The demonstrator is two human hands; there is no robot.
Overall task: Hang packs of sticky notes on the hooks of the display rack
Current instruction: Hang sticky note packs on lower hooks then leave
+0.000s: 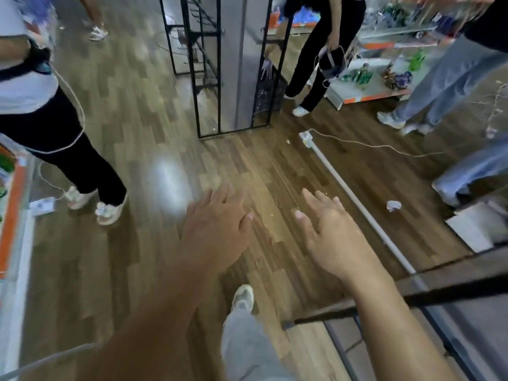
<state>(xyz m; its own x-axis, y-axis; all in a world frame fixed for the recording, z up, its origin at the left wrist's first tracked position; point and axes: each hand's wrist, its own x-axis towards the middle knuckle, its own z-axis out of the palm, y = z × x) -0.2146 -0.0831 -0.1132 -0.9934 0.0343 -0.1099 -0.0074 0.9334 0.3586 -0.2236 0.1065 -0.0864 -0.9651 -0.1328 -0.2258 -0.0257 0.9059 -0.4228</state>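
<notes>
Far left there's a shelf edge with an orange strip (12,215), and a person in black trousers (71,152) standing by it with a cable trailing down to a white adapter (42,206) on the wood floor (137,119).

The left hand (217,232) is flat with its fingers spread, holding nothing, hovering over the floor. Up behind it is the black wire rack (209,78). It seems to have hooks near the top, but it's too blurry to be sure.

The right hand (332,237) is the same, wide open and empty.

I honestly can't spot any sticky note packs, so they're out of view or lost in the blur on the shelves. My guess is they'll be light, a bit slick if film-wrapped, and floppy at the hang tab. I'd pinch one just below the hole so the tab stays stiff going onto a hook.

Right of the hands, a white pole (357,199) lies diagonally across the floor with a cord running off it, and a crumpled paper (393,206) lies beside it. Both look like trip hazards. More people stand around the far shelves (371,92), and a second dark frame (412,292) crosses the bottom right under the right forearm.
</notes>
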